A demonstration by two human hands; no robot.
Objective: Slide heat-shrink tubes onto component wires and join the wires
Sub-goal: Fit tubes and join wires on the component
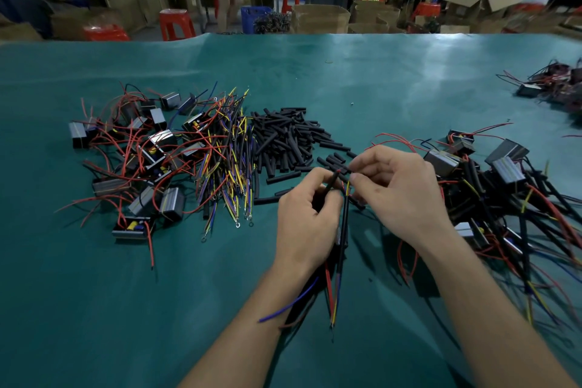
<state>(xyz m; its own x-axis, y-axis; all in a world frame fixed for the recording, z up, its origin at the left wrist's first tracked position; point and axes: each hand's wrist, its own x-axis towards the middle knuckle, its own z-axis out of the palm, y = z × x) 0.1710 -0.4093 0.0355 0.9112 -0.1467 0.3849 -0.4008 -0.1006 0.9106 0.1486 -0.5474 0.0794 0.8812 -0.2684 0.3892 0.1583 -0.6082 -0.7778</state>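
My left hand (304, 217) grips a bundle of wires with a black heat-shrink tube (344, 220) on it; red, yellow and blue wire ends (330, 299) hang below my palm. A thin black tube with a red wire tip (333, 179) sticks up from its fingers. My right hand (398, 189) pinches the wire ends at the top, close to the left fingertips. A heap of loose black heat-shrink tubes (285, 142) lies just beyond both hands.
On the green table mat (378, 79), boxy components with red wires (132, 154) are piled at the left beside a bundle of coloured ring-terminal wires (226, 161). Tubed assemblies (504, 192) lie heaped at the right, more at the far right (554, 82). People, stools and cartons stand behind.
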